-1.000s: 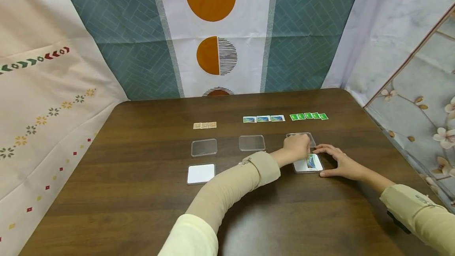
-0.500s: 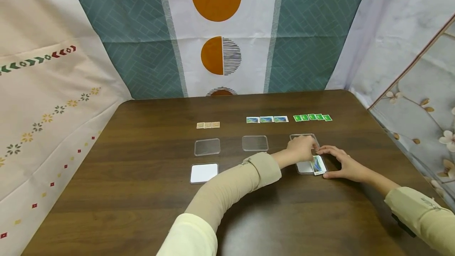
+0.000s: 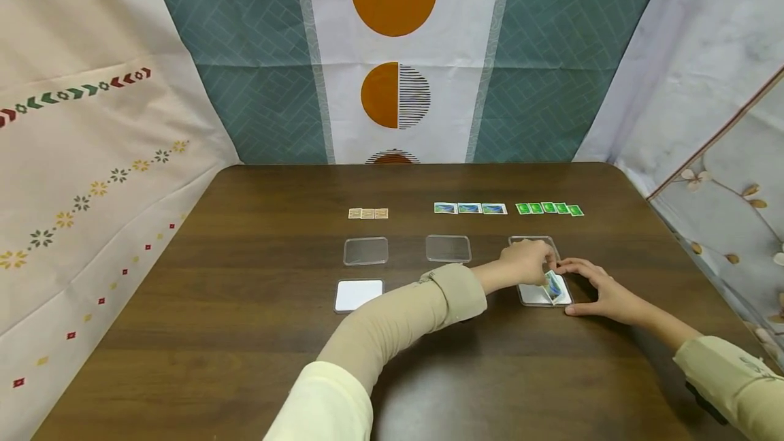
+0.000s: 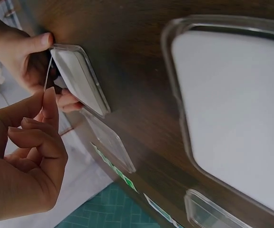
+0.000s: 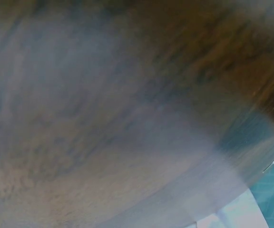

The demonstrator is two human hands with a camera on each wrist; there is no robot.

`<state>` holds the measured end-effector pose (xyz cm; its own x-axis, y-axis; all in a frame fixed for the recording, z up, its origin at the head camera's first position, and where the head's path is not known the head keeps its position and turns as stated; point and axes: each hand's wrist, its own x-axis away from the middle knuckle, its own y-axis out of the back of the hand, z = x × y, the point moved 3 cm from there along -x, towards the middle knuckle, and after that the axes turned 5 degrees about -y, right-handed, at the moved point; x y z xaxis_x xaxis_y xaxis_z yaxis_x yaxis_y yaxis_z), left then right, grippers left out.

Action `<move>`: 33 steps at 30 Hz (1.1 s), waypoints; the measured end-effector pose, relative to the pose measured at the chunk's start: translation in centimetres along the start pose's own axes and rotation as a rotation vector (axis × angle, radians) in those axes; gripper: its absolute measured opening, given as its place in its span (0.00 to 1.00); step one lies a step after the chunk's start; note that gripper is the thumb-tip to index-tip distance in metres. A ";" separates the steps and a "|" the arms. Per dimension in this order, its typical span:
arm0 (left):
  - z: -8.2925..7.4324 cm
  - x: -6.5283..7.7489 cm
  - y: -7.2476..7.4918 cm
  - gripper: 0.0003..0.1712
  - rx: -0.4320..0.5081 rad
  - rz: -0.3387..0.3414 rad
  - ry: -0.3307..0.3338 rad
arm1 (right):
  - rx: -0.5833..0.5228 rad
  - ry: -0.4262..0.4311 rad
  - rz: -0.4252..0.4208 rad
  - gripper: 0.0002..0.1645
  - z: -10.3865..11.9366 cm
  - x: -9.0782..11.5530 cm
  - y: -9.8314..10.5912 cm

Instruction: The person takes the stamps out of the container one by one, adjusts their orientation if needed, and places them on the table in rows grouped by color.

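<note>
My left hand (image 3: pixel 522 263) pinches a small stamp (image 3: pixel 554 287) with a blue-green landscape picture between thumb and index finger. The stamp is tilted over a clear plastic case (image 3: pixel 531 295) with a white insert, at the table's right side. In the left wrist view the stamp (image 4: pixel 47 75) shows edge-on as a thin strip. My right hand (image 3: pixel 603 295) holds the case at its right side, thumb at the near corner and fingers at the far one. Behind it lies a clear lid (image 3: pixel 531 238), partly covered by my left hand. The right wrist view is mostly blurred.
Along the back lie rows of tan stamps (image 3: pixel 368 214), blue landscape stamps (image 3: pixel 470 208) and green stamps (image 3: pixel 548 208). Two clear lids, one left (image 3: pixel 365 251) and one middle (image 3: pixel 448 249), lie before them. A white-filled case (image 3: pixel 358 296) sits front left; another case (image 4: pixel 237 109) lies beneath my left forearm.
The stamp lay nearly flat on the white insert; it shifted toward the near right edge and is now tilted up in my left fingers. My right hand stays at the case. The head view has turned left.
</note>
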<state>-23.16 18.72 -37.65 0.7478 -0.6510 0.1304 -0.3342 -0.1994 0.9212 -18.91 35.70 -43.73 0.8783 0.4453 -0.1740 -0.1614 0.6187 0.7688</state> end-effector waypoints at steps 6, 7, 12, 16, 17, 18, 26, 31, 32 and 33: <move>1.1 0.3 0.2 0.13 0.015 -0.014 0.006 | 0.010 -0.028 0.013 0.38 0.0 0.2 0.0; 1.3 0.4 0.4 0.14 0.013 -0.021 0.003 | 0.010 -0.029 0.010 0.38 0.0 0.3 0.0; 2.3 0.9 1.2 0.19 0.007 -0.044 0.008 | 0.006 -0.016 -0.007 0.38 0.0 0.1 0.0; 3.2 1.5 1.9 0.14 0.012 -0.058 0.026 | 0.004 0.003 -0.004 0.38 0.0 0.0 0.0; 3.4 1.7 2.1 0.13 0.020 -0.066 0.032 | -0.001 -0.002 -0.003 0.38 0.0 0.0 0.0; 3.6 1.9 2.3 0.13 0.024 -0.070 0.036 | -0.005 -0.007 -0.002 0.38 0.0 0.1 0.0; 6.2 3.6 4.0 0.17 0.035 -0.121 0.096 | -0.002 0.001 0.000 0.38 0.1 0.2 -0.1; 7.9 4.3 4.9 0.15 0.071 -0.171 0.137 | 0.012 0.008 -0.004 0.39 0.0 0.1 -0.2; 8.3 4.5 5.2 0.16 0.082 -0.175 0.142 | 0.014 0.011 -0.006 0.39 0.0 0.1 -0.2; 8.7 4.7 5.4 0.15 0.091 -0.186 0.149 | 0.016 0.012 -0.006 0.39 0.0 0.1 -0.2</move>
<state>-26.40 8.22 -35.28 0.8754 -0.4830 0.0205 -0.2279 -0.3751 0.8985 -18.80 35.61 -43.94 0.8740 0.4490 -0.1858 -0.1488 0.6113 0.7773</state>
